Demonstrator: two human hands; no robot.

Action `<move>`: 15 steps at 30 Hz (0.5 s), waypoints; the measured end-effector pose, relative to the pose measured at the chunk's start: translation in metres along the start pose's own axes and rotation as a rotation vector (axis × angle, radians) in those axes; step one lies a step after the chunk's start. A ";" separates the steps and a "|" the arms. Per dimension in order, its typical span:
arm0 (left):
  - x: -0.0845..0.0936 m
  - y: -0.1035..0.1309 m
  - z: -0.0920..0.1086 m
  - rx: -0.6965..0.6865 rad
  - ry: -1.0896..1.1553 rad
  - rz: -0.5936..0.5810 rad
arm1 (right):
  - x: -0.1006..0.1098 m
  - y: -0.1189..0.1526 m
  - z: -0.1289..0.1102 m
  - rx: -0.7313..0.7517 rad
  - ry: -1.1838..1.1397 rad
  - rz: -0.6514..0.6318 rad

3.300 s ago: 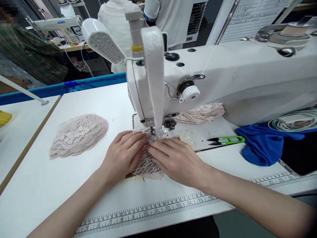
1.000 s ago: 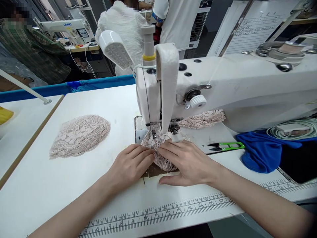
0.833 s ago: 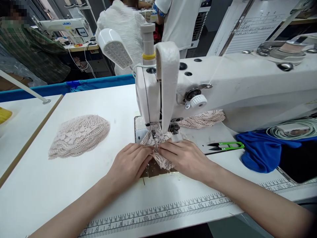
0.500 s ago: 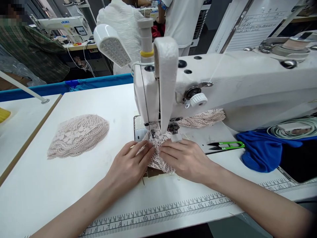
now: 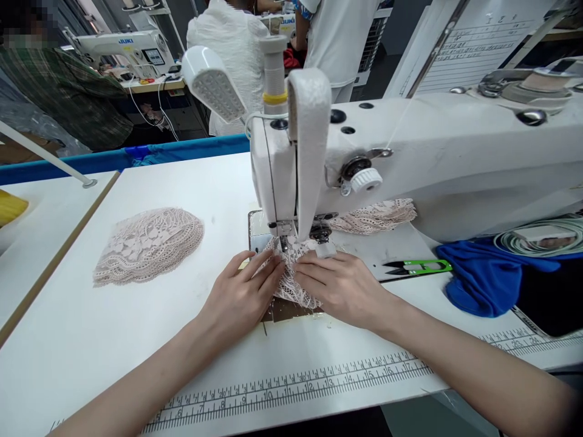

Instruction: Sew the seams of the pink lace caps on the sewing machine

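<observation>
A piece of pale pink lace fabric (image 5: 295, 288) lies under the presser foot (image 5: 283, 244) of a white sewing machine (image 5: 273, 176). My left hand (image 5: 243, 291) is closed on the lace's left side, fingertips pinching it close to the foot. On the right side, my right hand (image 5: 341, 285) has its bent fingers pressed together on the same lace. Both thumbs are mostly hidden. A second lace piece (image 5: 150, 246) rests flat on the table to the left, and more lace (image 5: 376, 216) lies behind the needle area, under the machine arm.
Green-handled thread snips (image 5: 419, 267) lie right of my right hand, beside a blue cloth (image 5: 483, 279) and a dark phone-like slab (image 5: 551, 297). A printed ruler (image 5: 291, 388) runs along the table's front edge. Other people and a second sewing machine (image 5: 122, 51) are beyond the table.
The lace under the foot has moved slightly forward, away from me, showing more of the brown strip at its near edge. Both hands stay on it. The view has shifted slightly.
</observation>
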State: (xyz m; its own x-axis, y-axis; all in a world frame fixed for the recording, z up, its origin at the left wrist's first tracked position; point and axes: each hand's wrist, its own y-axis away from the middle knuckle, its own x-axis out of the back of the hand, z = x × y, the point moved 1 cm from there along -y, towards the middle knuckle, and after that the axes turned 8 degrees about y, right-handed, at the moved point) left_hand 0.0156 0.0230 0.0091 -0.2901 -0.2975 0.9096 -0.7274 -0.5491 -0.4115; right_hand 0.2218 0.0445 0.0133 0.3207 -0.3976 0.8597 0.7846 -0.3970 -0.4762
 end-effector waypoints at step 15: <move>0.004 0.001 0.000 0.010 0.038 0.013 | 0.000 -0.002 0.001 0.025 0.076 0.011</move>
State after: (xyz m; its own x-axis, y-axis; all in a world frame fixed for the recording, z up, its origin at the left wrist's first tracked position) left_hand 0.0141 0.0214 0.0124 -0.3228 -0.2746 0.9057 -0.7171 -0.5536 -0.4234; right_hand 0.2206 0.0466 0.0144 0.2889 -0.4636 0.8376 0.7948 -0.3716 -0.4798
